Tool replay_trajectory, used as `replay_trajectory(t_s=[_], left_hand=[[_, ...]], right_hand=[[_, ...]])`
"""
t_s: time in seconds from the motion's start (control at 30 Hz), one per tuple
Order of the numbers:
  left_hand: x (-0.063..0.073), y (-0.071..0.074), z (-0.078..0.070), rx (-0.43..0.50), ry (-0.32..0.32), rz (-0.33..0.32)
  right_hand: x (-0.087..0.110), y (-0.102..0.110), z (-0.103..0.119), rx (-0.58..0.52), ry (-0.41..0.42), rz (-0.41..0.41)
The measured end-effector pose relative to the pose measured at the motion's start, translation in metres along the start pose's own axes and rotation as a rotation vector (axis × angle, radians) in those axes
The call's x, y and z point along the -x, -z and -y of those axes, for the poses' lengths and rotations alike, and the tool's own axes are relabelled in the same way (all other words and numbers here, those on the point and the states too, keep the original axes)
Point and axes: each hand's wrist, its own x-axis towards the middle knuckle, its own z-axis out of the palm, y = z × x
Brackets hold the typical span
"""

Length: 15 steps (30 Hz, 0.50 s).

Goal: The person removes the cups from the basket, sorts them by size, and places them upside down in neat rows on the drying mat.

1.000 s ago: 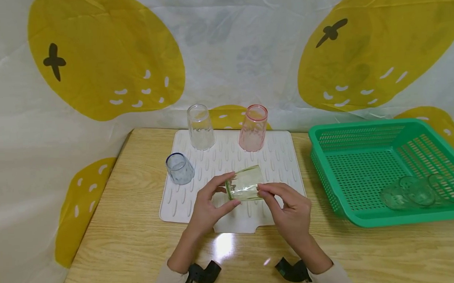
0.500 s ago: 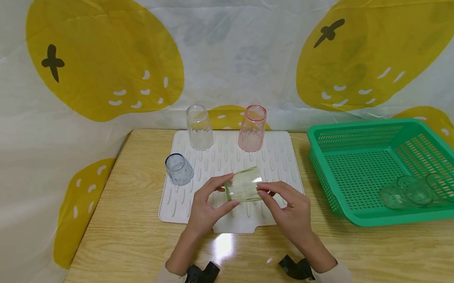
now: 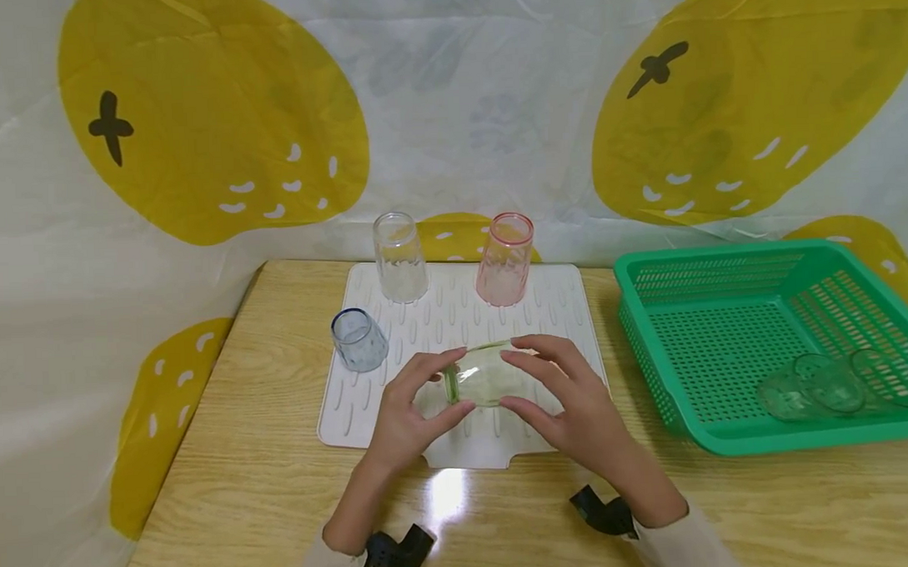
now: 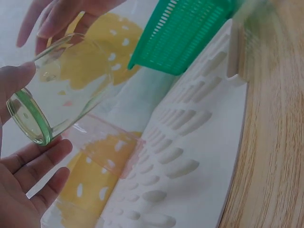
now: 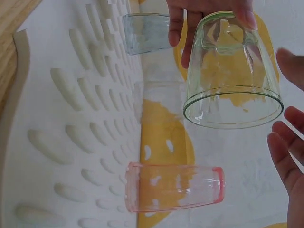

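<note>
A small pale green drinking glass point(image 3: 483, 376) lies sideways between both hands above the white ridged drying mat point(image 3: 567, 309). My left hand point(image 3: 409, 410) holds it by its thick green base, thumb on one side and fingers on the other. My right hand point(image 3: 578, 396) is spread around the mouth end; in the right wrist view its fingers point(image 5: 289, 137) stand just off the rim. A short blue-rimmed glass point(image 3: 361, 341) is at the mat's left. A tall clear glass point(image 3: 402, 260) and a pink-rimmed glass point(image 3: 506, 261) stand along the back.
A green plastic basket point(image 3: 656, 376) stands on the wooden table point(image 3: 227, 458) at the right, with glasses point(image 3: 829, 385) lying inside. A white sheet with yellow fruit shapes point(image 3: 477, 82) hangs behind the table.
My right hand has let go of its pinch on the glass's rim and spread its fingers around the mouth end. The green glass has turned slightly in my left hand.
</note>
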Motion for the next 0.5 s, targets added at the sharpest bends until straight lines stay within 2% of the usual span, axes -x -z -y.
replay_trajectory(t_s=[0.27,0.5], left_hand=[[-0.0008,-0.0016,-0.0009,-0.001,-0.034,0.031],[0.0004,-0.0007,-0.0031,-0.006,-0.010,0.043]], right_hand=[[-0.0051,-0.0001,-0.0004,0.053,0.076,0.164],[-0.0057,0.0009,-0.0022,0.077,0.156,0.239]])
